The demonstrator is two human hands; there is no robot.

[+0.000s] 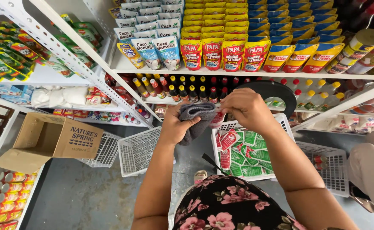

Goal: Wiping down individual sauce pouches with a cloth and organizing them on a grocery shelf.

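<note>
Cloth: grey cloth (pixel 197 119), bunched, held before the white shelf edge (pixel 246 73).
Left hand (pixel 176 125): fingers wrapped round it.
Right hand (pixel 248 108): fingers pinching its top, perhaps a sachet too.
Room: white sachet basket (pixel 221 127) just below; grey floor (pixel 89 196) open leftward.

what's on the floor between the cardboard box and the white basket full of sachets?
Head view: two empty white plastic baskets lie tipped on the grey floor between the cardboard box and the sachet basket. The left forearm crosses in front.

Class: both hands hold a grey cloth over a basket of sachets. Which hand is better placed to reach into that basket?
Probably the right hand: it hovers directly above the white basket, while the left hand grips most of the grey cloth.
</note>
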